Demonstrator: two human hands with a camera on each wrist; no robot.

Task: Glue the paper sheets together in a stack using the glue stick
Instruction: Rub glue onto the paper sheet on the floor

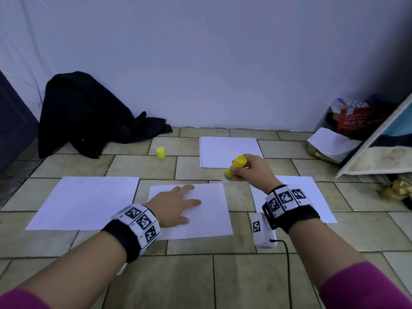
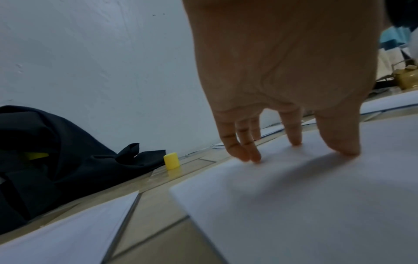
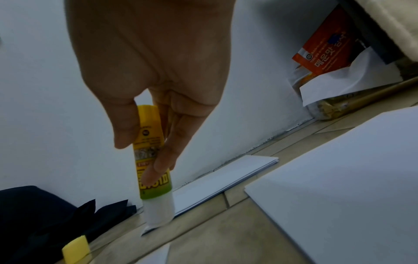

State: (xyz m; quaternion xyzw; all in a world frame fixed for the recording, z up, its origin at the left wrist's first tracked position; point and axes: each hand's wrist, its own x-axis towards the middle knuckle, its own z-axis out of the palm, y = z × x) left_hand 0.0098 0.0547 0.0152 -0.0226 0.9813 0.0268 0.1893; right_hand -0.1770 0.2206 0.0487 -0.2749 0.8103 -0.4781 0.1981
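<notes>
On the tiled floor a white middle sheet [image 1: 207,215] [image 2: 316,205] lies under my left hand [image 1: 176,202] [image 2: 282,89], which presses flat on it with fingers spread. My right hand [image 1: 249,168] [image 3: 158,71] grips a yellow uncapped glue stick [image 1: 235,168] [image 3: 151,153], its white glue end pointing down at the sheet's far right corner. Another sheet [image 1: 87,201] lies to the left, one more sheet [image 1: 312,197] to the right under my right wrist, and a stack of sheets [image 1: 225,150] [image 3: 226,180] sits farther back.
The yellow glue cap [image 1: 160,152] [image 2: 172,160] stands on the tiles near a black garment [image 1: 89,114] heaped against the wall. At the right are a red box [image 1: 361,121], crumpled paper [image 1: 332,143] and a leaning board [image 1: 379,148].
</notes>
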